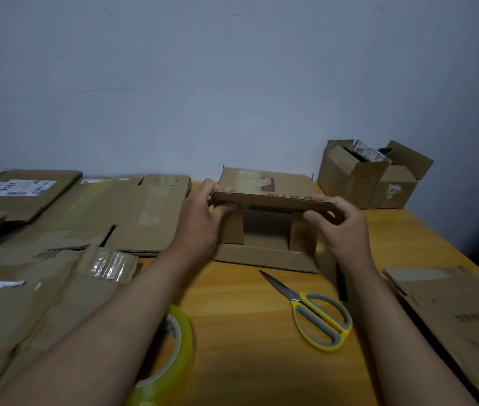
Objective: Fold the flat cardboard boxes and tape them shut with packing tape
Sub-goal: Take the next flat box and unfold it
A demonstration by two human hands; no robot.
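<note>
Now two hands (200, 218) (339, 227), one box (264, 227).

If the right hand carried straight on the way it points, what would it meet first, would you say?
The right hand points up-left across the box flap it grips, so probably the left hand at the flap's other end; depth is uncertain.

- A small brown cardboard box (264, 230) stands on the orange wooden table (247, 317), its open side facing the camera.
- The left hand (200, 218) and right hand (340, 224) pinch the box's raised top flap at either end.
- Yellow-and-grey scissors (311, 313) lie just in front of the box.
- A yellowish tape roll (171, 356) sits nearer, front-left of the box.
- Flattened brown cardboard sheets (86, 224) lie left of the box.
</note>
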